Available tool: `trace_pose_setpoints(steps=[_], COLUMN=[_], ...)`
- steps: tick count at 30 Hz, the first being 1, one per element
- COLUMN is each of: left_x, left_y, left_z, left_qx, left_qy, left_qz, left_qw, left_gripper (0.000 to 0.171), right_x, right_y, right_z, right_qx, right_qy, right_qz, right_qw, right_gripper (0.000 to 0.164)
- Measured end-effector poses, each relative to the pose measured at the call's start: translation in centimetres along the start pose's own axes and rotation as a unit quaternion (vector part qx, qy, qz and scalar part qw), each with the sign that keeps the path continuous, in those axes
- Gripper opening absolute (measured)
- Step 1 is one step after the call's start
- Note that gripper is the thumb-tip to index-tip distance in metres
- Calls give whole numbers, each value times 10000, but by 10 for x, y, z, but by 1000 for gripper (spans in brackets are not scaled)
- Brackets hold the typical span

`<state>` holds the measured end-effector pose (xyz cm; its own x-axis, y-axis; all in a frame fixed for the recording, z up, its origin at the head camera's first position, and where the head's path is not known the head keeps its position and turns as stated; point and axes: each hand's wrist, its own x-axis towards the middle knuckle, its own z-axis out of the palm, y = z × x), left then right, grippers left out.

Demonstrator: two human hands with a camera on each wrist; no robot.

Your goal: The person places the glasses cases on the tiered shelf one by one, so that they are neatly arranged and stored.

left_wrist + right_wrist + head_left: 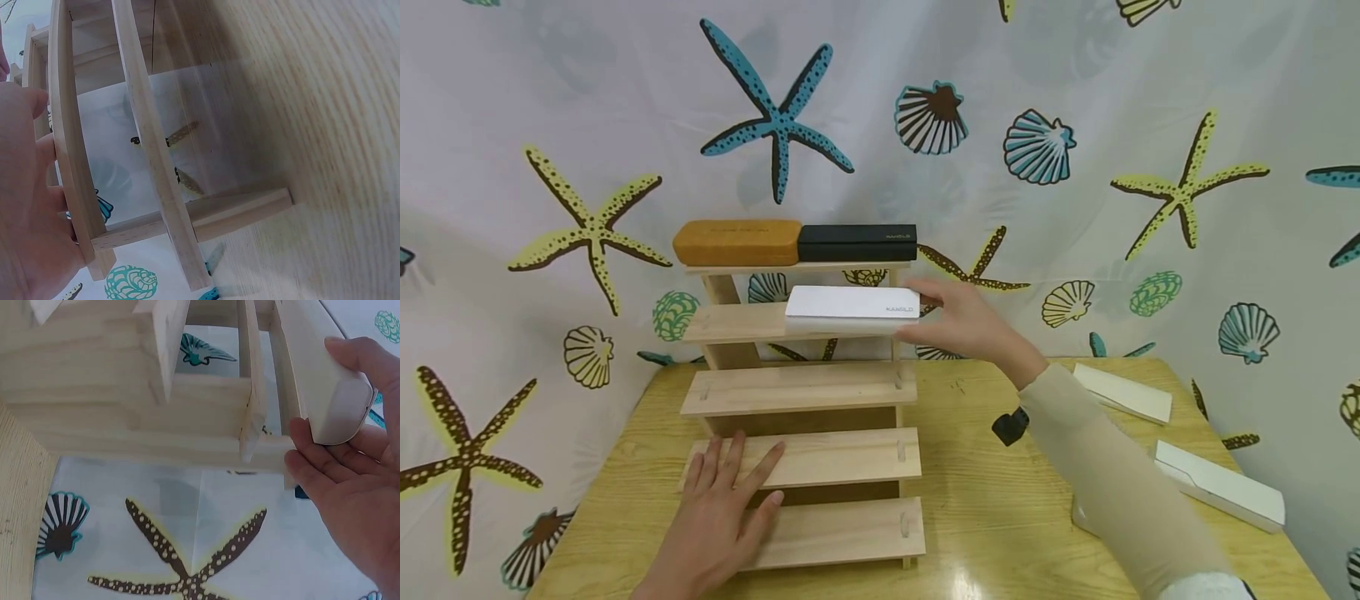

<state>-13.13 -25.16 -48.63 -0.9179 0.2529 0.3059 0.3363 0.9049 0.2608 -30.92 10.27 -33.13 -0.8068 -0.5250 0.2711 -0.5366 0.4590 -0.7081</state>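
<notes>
My right hand (966, 325) holds the right end of a white glasses case (852, 303), thumb on one side and fingers on the other. The case lies lengthwise at the second tier from the top of a stepped wooden rack (801, 387). In the right wrist view the fingers curl under the end of the white case (340, 403); whether it fully rests on the tier is hard to tell. Spread out on the lower left of the rack, my left hand (711, 508) touches the second tier from the bottom. On the top tier sit an orange glasses case (737, 242) and a black one (857, 242).
Two more white cases lie on the wooden table (970, 500) at the right, one farther back (1123, 392) and one nearer (1219, 485). Another pale object (1084, 518) is mostly hidden by the right sleeve. A patterned curtain (865, 50) hangs behind the rack.
</notes>
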Motion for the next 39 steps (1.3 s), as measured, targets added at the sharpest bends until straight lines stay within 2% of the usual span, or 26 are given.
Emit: trace_pose_setpoints(steps=[5, 9, 17, 22, 26, 30, 34, 39], left_x=[0, 0, 1, 1, 1, 1, 1, 0], left_y=[0, 0, -1, -1, -2, -3, -4, -4], left_z=[1, 2, 0, -1, -1, 0, 1, 1], left_qx=[13, 35, 28, 36, 16, 16, 47, 17], left_qy=[-37, -64, -24, 31, 30, -26, -24, 35], left_qz=[-18, -34, 38, 64, 51, 23, 32, 66], left_qw=[10000, 10000, 10000, 10000, 10000, 10000, 10000, 10000], left_gripper=[57, 58, 57, 57, 57, 56, 56, 56], right_x=[16, 27, 45, 57, 67, 74, 80, 85], right_y=[-9, -14, -25, -30, -33, -37, -41, -44], right_z=[13, 25, 44, 55, 65, 74, 81, 87], right_qx=[11, 294, 745, 479, 204, -14, -118, -253], right_qy=[-199, -364, -396, -426, -444, -497, -567, -553], right_qz=[-74, -59, -177, -197, -313, -362, -274, -205], right_qw=[9998, 9989, 9963, 9977, 9983, 9981, 9979, 9979], right_gripper=[69, 72, 63, 60, 47, 44, 45, 57])
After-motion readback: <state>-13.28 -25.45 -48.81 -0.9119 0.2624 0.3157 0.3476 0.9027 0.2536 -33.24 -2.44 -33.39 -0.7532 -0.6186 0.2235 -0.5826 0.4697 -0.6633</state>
